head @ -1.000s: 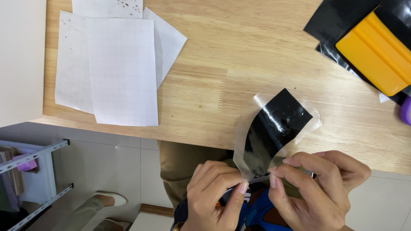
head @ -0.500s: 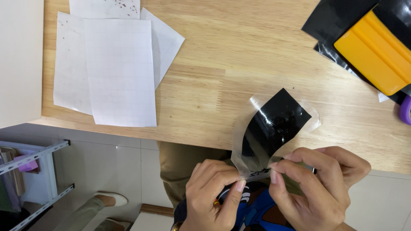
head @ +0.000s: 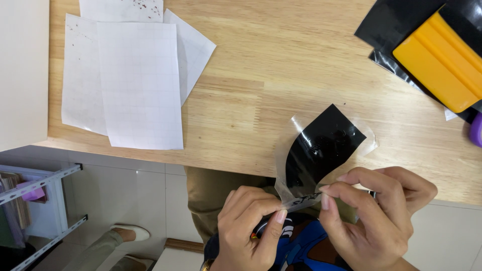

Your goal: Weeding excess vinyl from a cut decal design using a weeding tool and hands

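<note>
Both hands — left hand (head: pixel 251 228), right hand (head: pixel 376 216) — stay pinched on the glossy black vinyl piece with clear backing film (head: pixel 321 148), its flap now risen off the wooden table (head: pixel 261 90) edge.

- both hands bare, left hand (head: pixel 251 226) and right hand (head: pixel 376 216), no gloves or rings that I can see
- nails short and plain
- something gold-ish at the left wrist, mostly cut off
- olive-khaki trousers (head: pixel 221 195)
- blue printed top with black and orange bits (head: pixel 301 246)
</note>
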